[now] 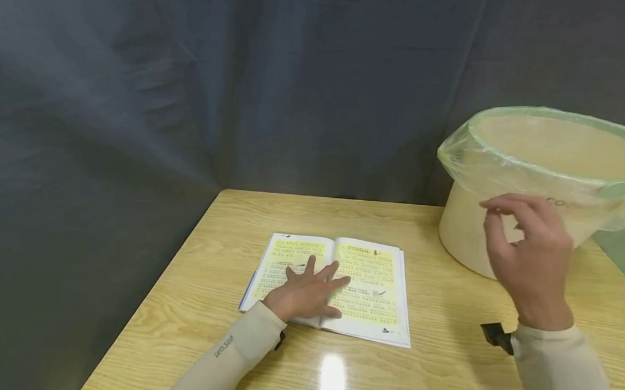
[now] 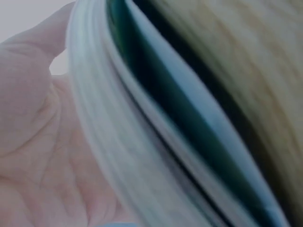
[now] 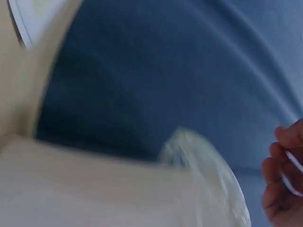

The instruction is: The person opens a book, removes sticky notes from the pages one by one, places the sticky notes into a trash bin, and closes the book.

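Observation:
An open book point(image 1: 371, 289) with yellow-tinted printed pages lies on the wooden table. My left hand point(image 1: 304, 295) rests across its inner fold, fingers spread over both pages. Close up in the left wrist view, the book's page edges point(image 2: 99, 104) curve past the palm point(image 2: 42, 142). To the right, my right hand point(image 1: 535, 248) is raised above the table, in front of a cream bin point(image 1: 461, 234). Its fingers are loosely bent, thumb tip close to the index fingertip, and nothing shows between them. In the right wrist view, the fingers point(image 3: 279, 175) appear at the right edge.
A thin translucent bag point(image 1: 479, 160) lines the bin and hangs over its pale green rim point(image 1: 548, 113). Dark curtain point(image 1: 321, 103) rises behind the table point(image 1: 196, 283) and along its left side.

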`<act>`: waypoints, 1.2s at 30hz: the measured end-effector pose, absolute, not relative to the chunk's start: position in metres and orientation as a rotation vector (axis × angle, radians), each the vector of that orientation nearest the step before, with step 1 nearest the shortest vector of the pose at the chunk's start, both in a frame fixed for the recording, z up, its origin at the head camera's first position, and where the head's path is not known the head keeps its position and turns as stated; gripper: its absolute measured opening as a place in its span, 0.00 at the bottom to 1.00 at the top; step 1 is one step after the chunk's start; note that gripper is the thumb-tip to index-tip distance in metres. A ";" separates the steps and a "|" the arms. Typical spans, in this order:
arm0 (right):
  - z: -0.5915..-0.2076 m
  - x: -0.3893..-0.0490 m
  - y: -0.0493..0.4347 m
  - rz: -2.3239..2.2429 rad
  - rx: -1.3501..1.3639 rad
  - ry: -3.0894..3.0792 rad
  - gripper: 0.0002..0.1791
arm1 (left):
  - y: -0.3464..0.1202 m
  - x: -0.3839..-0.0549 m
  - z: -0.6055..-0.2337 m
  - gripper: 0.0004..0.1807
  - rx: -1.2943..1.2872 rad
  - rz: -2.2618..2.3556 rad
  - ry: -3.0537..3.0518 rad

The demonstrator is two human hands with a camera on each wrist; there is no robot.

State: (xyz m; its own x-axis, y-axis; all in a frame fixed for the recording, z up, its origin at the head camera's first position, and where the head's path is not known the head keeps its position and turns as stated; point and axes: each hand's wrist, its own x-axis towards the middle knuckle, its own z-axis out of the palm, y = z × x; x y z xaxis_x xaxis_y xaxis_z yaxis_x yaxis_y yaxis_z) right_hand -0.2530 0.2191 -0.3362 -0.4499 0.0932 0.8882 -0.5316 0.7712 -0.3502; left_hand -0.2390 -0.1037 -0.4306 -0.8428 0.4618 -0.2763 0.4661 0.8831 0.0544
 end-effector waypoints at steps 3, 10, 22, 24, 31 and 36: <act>-0.353 -0.251 0.202 0.732 0.462 -2.096 0.07 | -0.105 -0.239 -0.430 0.40 0.680 0.000 2.773; -0.387 -0.243 0.167 0.621 0.807 -2.573 0.07 | -0.109 -0.232 -0.430 0.41 0.650 0.060 2.777; -0.416 -0.225 0.134 0.385 1.351 -2.924 0.26 | -0.112 -0.230 -0.429 0.43 0.621 0.096 2.810; -0.421 -0.221 0.133 0.395 1.356 -2.986 0.29 | -0.113 -0.229 -0.429 0.39 0.636 0.098 2.800; -0.433 -0.215 0.126 0.441 1.262 -3.077 0.33 | -0.125 -0.234 -0.428 0.27 0.748 0.076 2.762; -0.438 -0.212 0.121 0.421 1.237 -3.046 0.45 | -0.140 -0.247 -0.428 0.31 0.717 0.227 2.670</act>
